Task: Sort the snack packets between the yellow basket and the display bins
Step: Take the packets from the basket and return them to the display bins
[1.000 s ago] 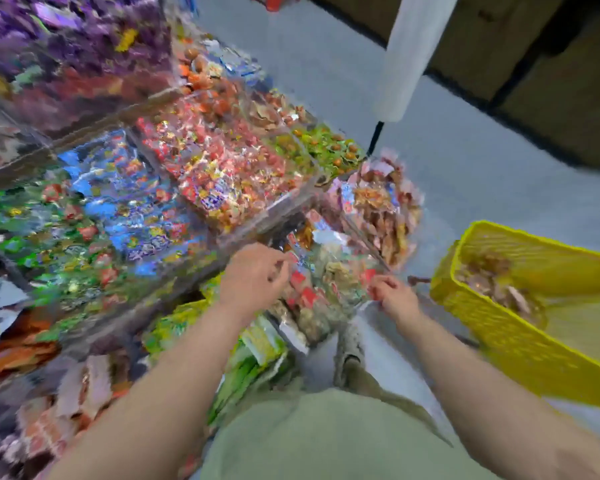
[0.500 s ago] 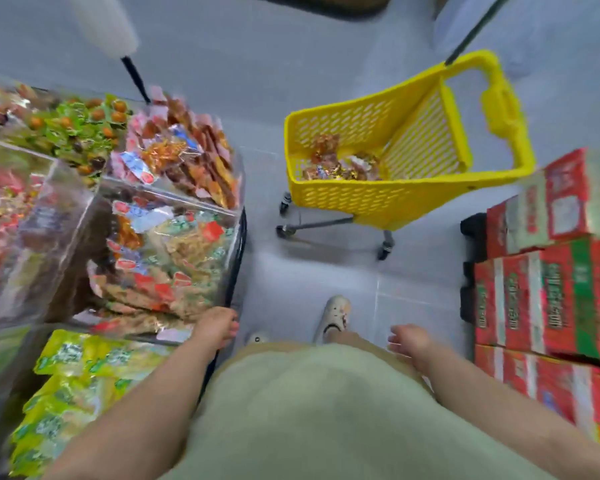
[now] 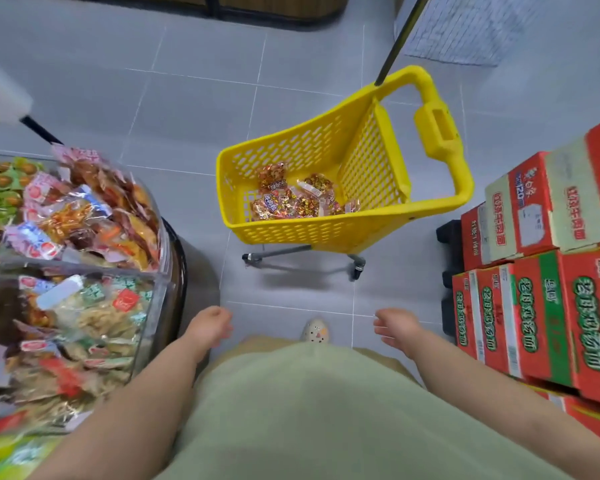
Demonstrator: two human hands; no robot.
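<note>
A yellow basket [image 3: 291, 233] on wheels stands on the grey floor ahead of me, with several orange and red snack packets [image 3: 284, 202] lying in its bottom. Clear display bins [image 3: 160, 289] full of packets fill the left side. My left hand [image 3: 210, 327] hangs near the corner of the nearest bin, fingers loosely curled, holding nothing. My right hand [image 3: 397, 329] is out in front at waist height, fingers relaxed and empty. Both hands are well short of the basket.
Stacked red and green cartons [image 3: 548, 289] stand on the right. A black pole [image 3: 394, 46] leans behind the basket handle. My shoe [image 3: 314, 330] shows on the tiled floor between my hands. Open floor lies between me and the basket.
My view has swung from the display bins to the basket. Both hands have left the bin packets and now hang empty in front of me.
</note>
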